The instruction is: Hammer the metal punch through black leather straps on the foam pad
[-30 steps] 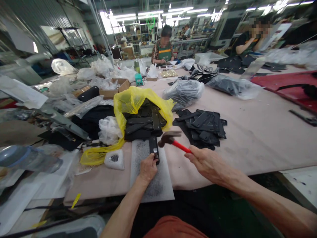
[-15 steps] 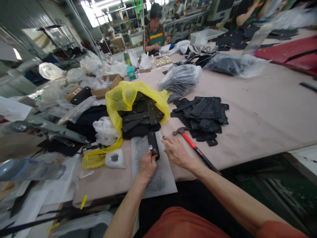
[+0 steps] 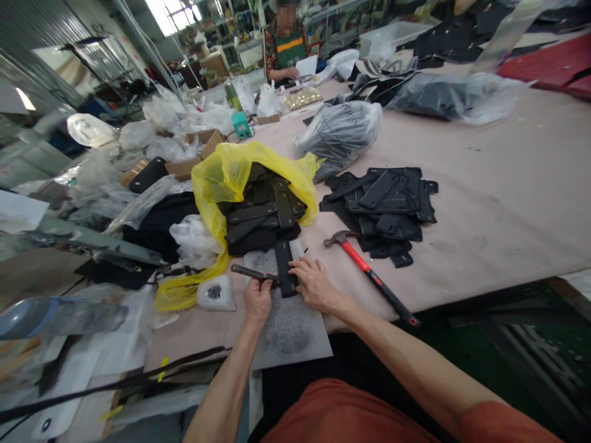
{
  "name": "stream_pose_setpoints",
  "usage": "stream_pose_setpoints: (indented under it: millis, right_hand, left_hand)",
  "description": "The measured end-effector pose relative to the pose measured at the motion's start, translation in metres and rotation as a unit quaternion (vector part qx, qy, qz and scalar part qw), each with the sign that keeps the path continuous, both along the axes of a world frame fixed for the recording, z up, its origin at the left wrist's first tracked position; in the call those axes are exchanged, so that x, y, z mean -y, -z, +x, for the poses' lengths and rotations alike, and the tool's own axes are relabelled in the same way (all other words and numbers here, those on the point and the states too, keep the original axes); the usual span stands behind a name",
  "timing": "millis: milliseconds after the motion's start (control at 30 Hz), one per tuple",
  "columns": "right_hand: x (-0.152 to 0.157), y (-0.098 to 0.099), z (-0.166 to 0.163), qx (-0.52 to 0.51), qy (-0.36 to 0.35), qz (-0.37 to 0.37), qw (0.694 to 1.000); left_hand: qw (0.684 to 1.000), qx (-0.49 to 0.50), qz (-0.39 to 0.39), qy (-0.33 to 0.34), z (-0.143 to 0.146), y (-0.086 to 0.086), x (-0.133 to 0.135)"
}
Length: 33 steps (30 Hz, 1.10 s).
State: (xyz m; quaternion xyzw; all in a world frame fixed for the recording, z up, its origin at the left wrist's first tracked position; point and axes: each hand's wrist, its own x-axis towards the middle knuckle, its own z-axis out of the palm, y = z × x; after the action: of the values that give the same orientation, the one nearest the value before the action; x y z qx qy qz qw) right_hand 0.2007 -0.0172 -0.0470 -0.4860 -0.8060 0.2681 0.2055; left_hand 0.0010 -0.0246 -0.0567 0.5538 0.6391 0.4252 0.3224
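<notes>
Black strap piece [image 3: 285,268] lengthwise away from body, under flat right hand [image 3: 315,284]; left hand [image 3: 257,298] pinching metal punch [image 3: 253,272] (lying crosswise, leftward).

- A long worktable covered in pale pink cloth [image 3: 498,184] runs across a large workshop.
- Grey corrugated metal wall [image 3: 28,31] stands at the far left.
- Bright daylight enters through a tall window [image 3: 159,12] at the back.
- Dark green floor [image 3: 484,363] lies below the table edge.
</notes>
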Motion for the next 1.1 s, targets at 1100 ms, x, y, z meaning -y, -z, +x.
stream_pose_setpoints:
  millis: [1100]
  right_hand:
    - [-0.146, -0.074, 0.028, -0.045, 0.373, -0.058, 0.925]
  left_hand:
    - [0.995, 0.051, 0.001, -0.087, -0.008, 0.014, 0.004]
